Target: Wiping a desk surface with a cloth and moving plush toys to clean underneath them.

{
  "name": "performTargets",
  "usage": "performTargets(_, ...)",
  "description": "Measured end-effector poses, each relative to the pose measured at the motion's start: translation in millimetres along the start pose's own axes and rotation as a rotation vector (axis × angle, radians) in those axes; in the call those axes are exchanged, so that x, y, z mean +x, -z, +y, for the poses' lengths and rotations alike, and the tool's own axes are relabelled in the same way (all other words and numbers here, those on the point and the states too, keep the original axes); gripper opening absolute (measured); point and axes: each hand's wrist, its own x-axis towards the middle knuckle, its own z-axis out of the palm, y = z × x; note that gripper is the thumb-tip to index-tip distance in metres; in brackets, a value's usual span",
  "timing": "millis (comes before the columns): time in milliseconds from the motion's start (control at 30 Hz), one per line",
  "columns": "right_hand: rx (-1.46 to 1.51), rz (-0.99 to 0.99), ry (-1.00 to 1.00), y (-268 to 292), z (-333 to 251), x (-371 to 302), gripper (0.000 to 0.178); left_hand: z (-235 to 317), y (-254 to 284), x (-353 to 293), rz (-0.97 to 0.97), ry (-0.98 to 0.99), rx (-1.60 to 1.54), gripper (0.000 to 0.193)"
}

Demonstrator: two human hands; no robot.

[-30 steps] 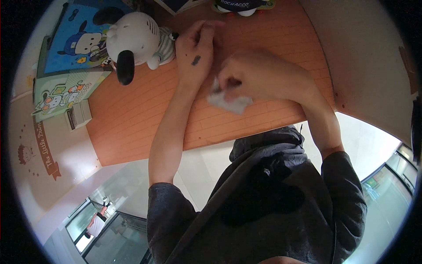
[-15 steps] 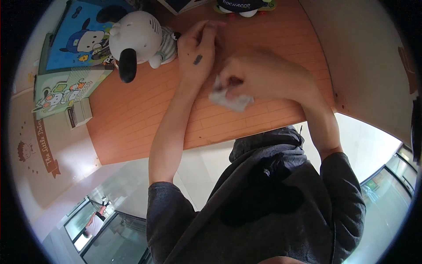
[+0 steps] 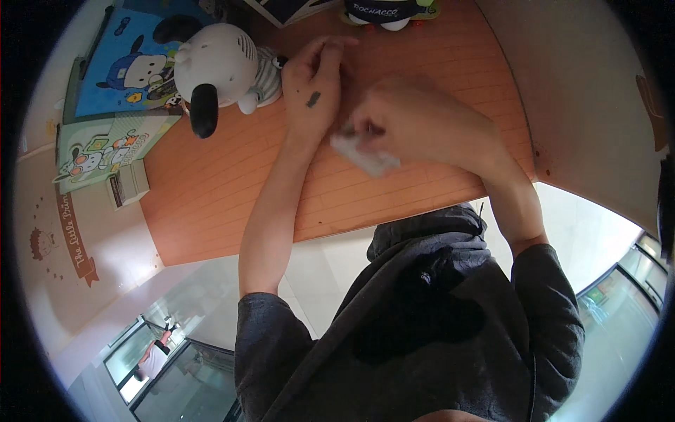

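My left hand [image 3: 314, 88] rests on its edge on the wood-patterned desktop, its fingers curled and the thumb uppermost. A dark mark shows on the back of it. What lies inside its fingers, if anything, is hidden. Close beside it, my right hand [image 3: 408, 116] is blurred by motion and pinches a crumpled white tissue [image 3: 369, 153]. The tissue hangs below the right fingers, next to my left wrist.
A white dog figurine with black ears [image 3: 218, 67] stands just left of my left hand. Behind it lean a blue picture board [image 3: 126, 63] and a green card [image 3: 105, 148]. Another figure [image 3: 383, 13] stands at the far edge. A side panel [image 3: 583, 91] bounds the desktop [image 3: 218, 190] on the right.
The tissue and my right hand have shifted slightly left, toward my left wrist. My left hand has barely moved and keeps its curled shape.
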Motion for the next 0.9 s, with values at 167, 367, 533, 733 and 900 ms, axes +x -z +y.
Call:
performTargets(167, -0.052, 0.221, 0.099, -13.2, 18.2, 4.9, 0.016, 3.7, -0.9, -0.6, -0.011, -0.017, 0.014, 0.031)
performTargets(367, -0.007, -0.229, 0.014, 9.1, -19.3, -5.3, 0.017, -0.1, 1.0, -0.8, -0.017, 0.006, -0.027, 0.031)
performTargets(533, -0.109, 0.373, 0.035, -13.3, 17.8, 6.1, 0.016, 1.8, -0.6, 0.3, -0.011, -0.002, -0.023, 0.031)
performTargets(733, -0.145, 0.333, 0.009, -7.3, 5.4, 2.5, 0.015, -2.9, 1.4, 1.6, -0.015, -0.022, 0.008, 0.03)
performTargets(900, -0.038, -0.167, 0.056, 3.9, -3.4, -11.4, 0.015, 1.7, 0.3, -0.6, -0.029, 0.005, -0.009, 0.03)
